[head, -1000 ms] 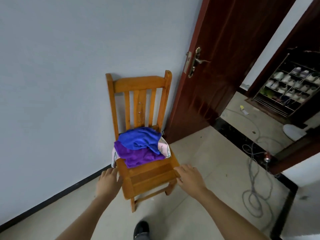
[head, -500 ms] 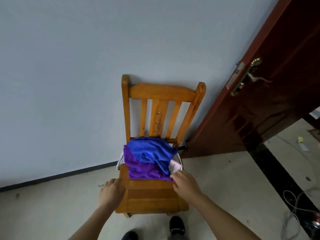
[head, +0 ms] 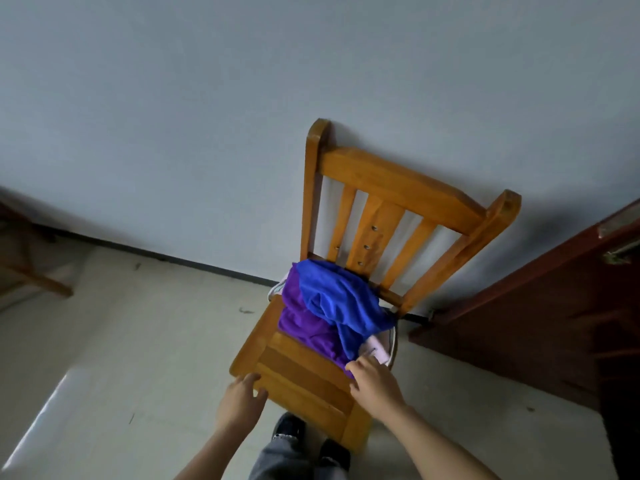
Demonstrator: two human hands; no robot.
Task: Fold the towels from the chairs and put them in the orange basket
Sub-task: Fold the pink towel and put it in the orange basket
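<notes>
Towels [head: 332, 306] on chair [head: 304, 375] seat, beside door [head: 554, 323]

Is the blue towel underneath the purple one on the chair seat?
No, the blue towel lies bunched on top of the purple towel on the seat of the chair.

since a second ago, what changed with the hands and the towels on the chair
The right hand moved from the front right corner of the chair to the near edge of the purple towel; whether it holds it cannot be told. The left hand stayed at the front left corner; the blue towel still lies on the purple one.
</notes>
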